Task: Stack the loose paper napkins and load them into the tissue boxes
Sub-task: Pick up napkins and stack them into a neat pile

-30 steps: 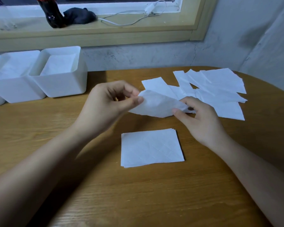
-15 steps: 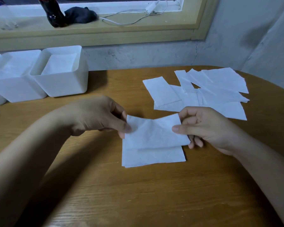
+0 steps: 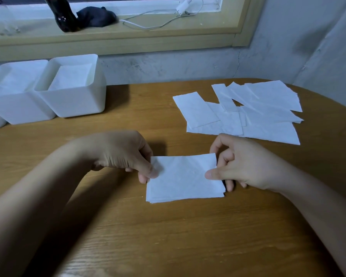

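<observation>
The wooden table point(image 3: 168, 236) is carrying tissue boxes point(image 3: 76, 100), cropped at 10 o'clock, and loose napkins point(image 3: 264, 116) at 2 o'clock. At centre, the left hand point(image 3: 118, 152) and right hand point(image 3: 246, 166) are pinching the top napkin point(image 3: 184, 172) on the stack point(image 3: 184, 197), with their lower fingers partly hidden.

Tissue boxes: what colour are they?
The tissue boxes are plain white, clearest in the head view.

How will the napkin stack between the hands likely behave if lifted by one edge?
Probably floppy: the napkin stack is thin, creased sheets, so it should sag. Likely very light, being only a few sheets. Its layers may slide apart, since the lower edges fan slightly; the left hand and right hand pinching opposite sides seems wise.
</observation>
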A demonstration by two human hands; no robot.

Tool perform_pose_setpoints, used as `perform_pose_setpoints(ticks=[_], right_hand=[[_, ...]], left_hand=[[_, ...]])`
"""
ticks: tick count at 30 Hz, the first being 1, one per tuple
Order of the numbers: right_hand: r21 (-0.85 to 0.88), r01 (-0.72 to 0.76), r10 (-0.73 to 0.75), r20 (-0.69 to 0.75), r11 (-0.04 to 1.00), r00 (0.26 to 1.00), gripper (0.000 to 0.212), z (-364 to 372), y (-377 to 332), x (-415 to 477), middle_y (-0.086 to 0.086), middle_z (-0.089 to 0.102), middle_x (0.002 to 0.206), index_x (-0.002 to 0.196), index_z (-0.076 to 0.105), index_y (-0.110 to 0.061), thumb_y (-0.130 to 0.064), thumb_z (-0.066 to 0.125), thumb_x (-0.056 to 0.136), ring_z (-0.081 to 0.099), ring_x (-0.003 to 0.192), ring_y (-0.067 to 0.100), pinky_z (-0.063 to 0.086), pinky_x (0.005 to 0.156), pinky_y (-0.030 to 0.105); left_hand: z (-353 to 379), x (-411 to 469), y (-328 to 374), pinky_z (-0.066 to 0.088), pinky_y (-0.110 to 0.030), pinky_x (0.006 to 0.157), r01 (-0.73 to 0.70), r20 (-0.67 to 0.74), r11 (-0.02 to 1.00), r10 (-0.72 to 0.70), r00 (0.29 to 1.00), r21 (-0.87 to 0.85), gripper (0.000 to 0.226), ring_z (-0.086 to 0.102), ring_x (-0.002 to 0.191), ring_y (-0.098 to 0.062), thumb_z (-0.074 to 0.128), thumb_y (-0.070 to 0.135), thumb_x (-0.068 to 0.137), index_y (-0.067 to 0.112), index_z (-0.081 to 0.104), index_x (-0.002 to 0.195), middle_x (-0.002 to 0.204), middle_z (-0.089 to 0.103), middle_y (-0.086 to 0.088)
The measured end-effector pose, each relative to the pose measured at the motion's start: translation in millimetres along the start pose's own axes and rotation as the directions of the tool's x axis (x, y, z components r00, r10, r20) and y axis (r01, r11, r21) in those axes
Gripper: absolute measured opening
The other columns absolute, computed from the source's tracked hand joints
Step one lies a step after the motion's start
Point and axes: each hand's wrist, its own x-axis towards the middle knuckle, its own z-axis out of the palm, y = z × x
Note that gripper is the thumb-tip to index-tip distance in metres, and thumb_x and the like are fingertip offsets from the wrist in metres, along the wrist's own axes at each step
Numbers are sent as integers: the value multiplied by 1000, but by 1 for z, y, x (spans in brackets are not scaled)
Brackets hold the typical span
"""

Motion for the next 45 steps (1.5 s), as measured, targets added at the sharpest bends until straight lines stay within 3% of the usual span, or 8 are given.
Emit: perform_pose_setpoints(ticks=[8,12,16,20,23,26,36,45], right_hand=[[-50,32,-33,-30,998,999,50,-3,3,2,6,74,74,119,54,-38,-35,91,84,64,53,16,48,53,26],[-64,102,-110,-148,993,983,32,-5,11,6,2,71,71,114,59,-40,-39,82,92,65,54,17,59,71,37],[-58,198,-206,-295,979,933,13,-1,23,13,-2,69,74,105,67,-37,-34,77,97,66,63,17,56,70,32],[-139,217,-255,-403,966,879,10,3,30,21,-9,65,75,97,70,-35,-28,76,98,59,63,10,47,63,15],[-206,224,-296,-461,953,837,12,6,36,27,-8,63,74,92,70,-33,-23,75,97,58,65,14,53,65,30],[-280,222,-340,-501,934,796,12,7,38,32,-10,60,75,90,70,-31,-21,74,96,59,72,15,56,69,40],[-361,225,-391,-499,905,773,9,9,41,37,-15,62,88,97,71,-30,-22,75,96,59,90,7,53,78,26],[-325,221,-367,-509,919,778,9,10,40,39,-14,64,89,96,72,-27,-19,76,96,60,90,8,51,77,21]], left_hand=[[1,3,-5,47,-30,74,13,-59,996,-7,998,90,26,57,64,-5,89,44,84,21,79,78,80,80,1],[-7,3,-10,49,-33,73,-18,-207,985,54,977,172,28,64,75,-11,86,54,83,28,76,79,76,74,9],[-1,16,-5,44,-23,61,-146,-522,968,235,820,205,21,62,69,-1,82,47,90,31,70,82,74,69,13],[13,38,4,43,-13,63,-327,-624,900,435,649,288,14,64,78,3,82,40,93,35,69,91,81,68,17],[17,62,12,41,-10,64,-340,-659,857,515,549,386,11,60,75,4,82,34,92,30,72,92,82,66,17],[14,85,23,54,-29,69,-305,-691,852,524,498,426,9,58,74,-1,80,35,91,30,72,93,88,66,14],[13,111,45,42,-31,61,-204,-620,762,626,472,614,16,63,87,-20,74,41,92,26,76,95,90,62,10],[18,106,51,36,-32,57,-97,-610,735,622,491,671,6,62,70,-33,67,24,89,21,72,84,86,66,1]])
